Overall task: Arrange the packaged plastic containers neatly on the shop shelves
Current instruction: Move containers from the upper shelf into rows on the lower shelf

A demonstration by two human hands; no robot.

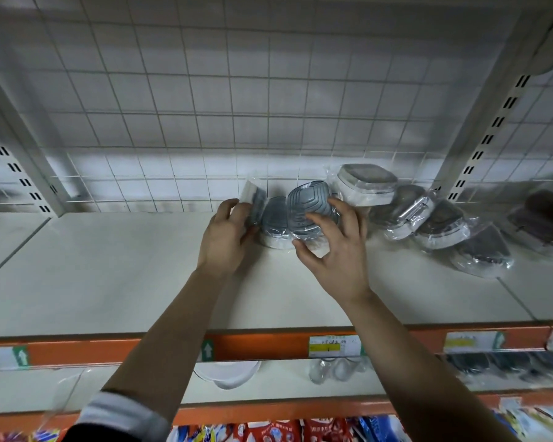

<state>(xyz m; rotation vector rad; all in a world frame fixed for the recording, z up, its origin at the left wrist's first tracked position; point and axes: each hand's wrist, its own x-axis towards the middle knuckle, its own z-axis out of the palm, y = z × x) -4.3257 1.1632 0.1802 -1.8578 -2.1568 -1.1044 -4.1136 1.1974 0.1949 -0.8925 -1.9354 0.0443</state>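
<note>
My left hand point(229, 232) grips a bagged grey-lidded white plastic container point(253, 202) that stands on edge, with my fingers curled round its side. My right hand point(334, 253) holds a bagged container with a ridged grey lid point(307, 207), thumb beneath and fingers spread over its face. It tilts against a third grey-lidded container point(273, 223) between the two. I judge the row barely begun: these three are gathered near the back of the cream shelf point(141, 266), while the brown-lidded bagged containers point(428, 218) to the right lie toppled and unsorted.
</note>
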